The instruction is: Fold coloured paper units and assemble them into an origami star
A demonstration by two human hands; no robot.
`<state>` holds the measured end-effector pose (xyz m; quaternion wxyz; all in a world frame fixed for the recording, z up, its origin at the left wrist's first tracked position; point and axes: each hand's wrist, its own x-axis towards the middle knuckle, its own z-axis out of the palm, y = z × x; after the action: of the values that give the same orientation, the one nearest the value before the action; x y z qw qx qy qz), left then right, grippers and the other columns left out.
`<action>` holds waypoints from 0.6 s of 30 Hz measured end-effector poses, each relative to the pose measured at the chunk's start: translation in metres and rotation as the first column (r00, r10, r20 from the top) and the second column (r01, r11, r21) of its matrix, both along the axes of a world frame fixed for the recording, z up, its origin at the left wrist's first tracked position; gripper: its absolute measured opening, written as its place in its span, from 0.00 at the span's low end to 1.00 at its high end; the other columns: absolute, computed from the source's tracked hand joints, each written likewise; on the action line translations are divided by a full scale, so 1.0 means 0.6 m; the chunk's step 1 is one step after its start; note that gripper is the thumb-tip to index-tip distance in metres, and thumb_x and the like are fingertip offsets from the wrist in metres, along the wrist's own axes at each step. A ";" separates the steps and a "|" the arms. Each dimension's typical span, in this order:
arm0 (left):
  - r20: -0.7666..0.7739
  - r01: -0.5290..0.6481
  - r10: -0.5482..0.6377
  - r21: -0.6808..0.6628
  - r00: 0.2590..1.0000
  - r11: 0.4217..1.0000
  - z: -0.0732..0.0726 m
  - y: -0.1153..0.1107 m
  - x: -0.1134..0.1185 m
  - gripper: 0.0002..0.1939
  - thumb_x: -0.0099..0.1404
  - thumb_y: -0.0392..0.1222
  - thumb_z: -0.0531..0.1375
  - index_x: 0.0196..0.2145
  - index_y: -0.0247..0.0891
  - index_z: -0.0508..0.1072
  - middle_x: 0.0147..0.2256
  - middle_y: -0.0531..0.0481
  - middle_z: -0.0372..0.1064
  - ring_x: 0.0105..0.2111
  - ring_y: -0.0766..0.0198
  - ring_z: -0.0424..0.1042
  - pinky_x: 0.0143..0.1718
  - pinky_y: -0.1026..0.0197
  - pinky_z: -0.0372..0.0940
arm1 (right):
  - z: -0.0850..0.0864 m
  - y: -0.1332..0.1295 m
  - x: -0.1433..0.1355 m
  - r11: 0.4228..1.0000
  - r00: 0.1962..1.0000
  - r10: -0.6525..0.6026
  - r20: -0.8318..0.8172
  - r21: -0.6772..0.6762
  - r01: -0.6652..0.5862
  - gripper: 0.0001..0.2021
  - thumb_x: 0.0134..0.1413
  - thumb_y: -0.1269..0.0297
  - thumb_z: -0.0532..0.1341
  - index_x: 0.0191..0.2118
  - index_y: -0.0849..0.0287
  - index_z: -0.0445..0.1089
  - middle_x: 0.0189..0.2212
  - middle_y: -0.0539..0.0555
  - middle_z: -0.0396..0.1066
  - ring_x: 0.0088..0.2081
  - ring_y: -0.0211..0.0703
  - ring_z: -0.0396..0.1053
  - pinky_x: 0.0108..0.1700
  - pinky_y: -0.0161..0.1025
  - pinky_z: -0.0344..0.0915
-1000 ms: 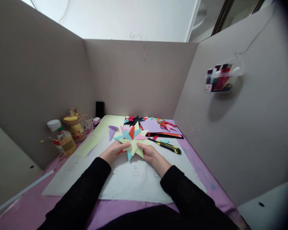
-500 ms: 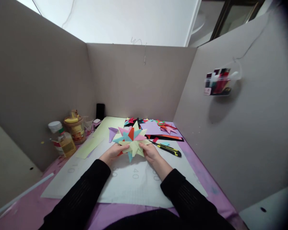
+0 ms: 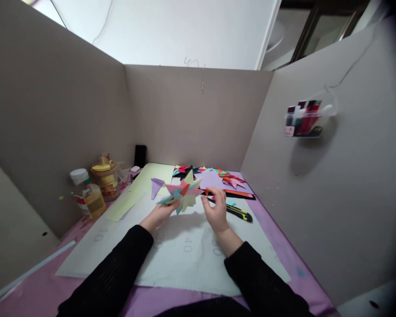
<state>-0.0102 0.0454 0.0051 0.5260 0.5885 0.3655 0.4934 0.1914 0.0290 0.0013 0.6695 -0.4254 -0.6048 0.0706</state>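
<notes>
A many-pointed folded paper star (image 3: pixel 184 193) in pale yellow, pink, blue and orange-red is held up over the white numbered mat (image 3: pixel 185 268). My left hand (image 3: pixel 161 215) grips it from below at its left side; the fingers behind the paper are partly hidden. To the right of the star, my right hand (image 3: pixel 217 210) is raised, thumb and fingers apart, with nothing between them. Just behind that hand, a black and yellow utility knife (image 3: pixel 240 214) lies on the mat. A purple folded paper piece (image 3: pixel 156 186) lies beyond the star, to its left.
Coloured paper stars (image 3: pixel 231 178) and purple paper sheets (image 3: pixel 208 179) lie at the back right. On the left stand a bottle of yellowish liquid (image 3: pixel 94 200) and a lidded tub (image 3: pixel 106 180). A black phone (image 3: pixel 140 156) leans at the back. Grey panels (image 3: pixel 198 114) enclose the table.
My right hand has let go of the paper star and moved off to the right, opening. The star has tilted and stays in my left hand. The camera view has shifted slightly.
</notes>
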 end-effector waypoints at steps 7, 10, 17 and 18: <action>-0.289 0.174 -0.112 0.201 0.951 0.964 0.018 -0.020 0.010 0.13 0.59 0.46 0.60 0.36 0.36 0.78 0.22 0.52 0.67 0.24 0.63 0.63 0.28 0.62 0.61 | 0.019 -0.031 -0.014 0.969 0.931 -0.120 0.344 0.244 0.034 0.08 0.53 0.69 0.61 0.39 0.51 0.72 0.37 0.54 0.67 0.44 0.49 0.63 0.49 0.51 0.62; -0.316 0.149 -0.075 0.219 0.946 0.964 0.011 -0.016 0.009 0.13 0.61 0.46 0.58 0.36 0.36 0.77 0.23 0.52 0.66 0.23 0.65 0.60 0.27 0.63 0.59 | 0.014 -0.034 -0.012 0.960 0.921 -0.129 0.367 0.281 0.023 0.07 0.53 0.71 0.61 0.35 0.50 0.73 0.35 0.53 0.68 0.42 0.48 0.63 0.47 0.50 0.63; -0.226 0.069 -0.025 0.190 0.974 0.979 0.002 -0.008 0.004 0.12 0.57 0.47 0.61 0.33 0.37 0.77 0.26 0.50 0.71 0.30 0.59 0.66 0.33 0.60 0.64 | 0.010 -0.034 -0.008 0.974 0.874 -0.021 0.485 0.207 -0.091 0.09 0.53 0.71 0.60 0.36 0.49 0.73 0.43 0.51 0.73 0.47 0.49 0.63 0.50 0.52 0.60; -0.213 0.069 -0.028 0.187 0.977 0.980 0.004 -0.009 0.005 0.12 0.56 0.47 0.62 0.33 0.37 0.77 0.27 0.50 0.72 0.31 0.57 0.68 0.34 0.59 0.65 | 0.010 -0.033 -0.008 0.974 0.870 -0.016 0.493 0.203 -0.097 0.09 0.53 0.71 0.60 0.36 0.49 0.72 0.44 0.51 0.73 0.47 0.50 0.63 0.50 0.52 0.60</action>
<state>-0.0071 0.0403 0.0074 0.4368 0.6944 0.3545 0.4487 0.1868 0.0090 0.0076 0.5351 -0.3393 -0.7680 -0.0936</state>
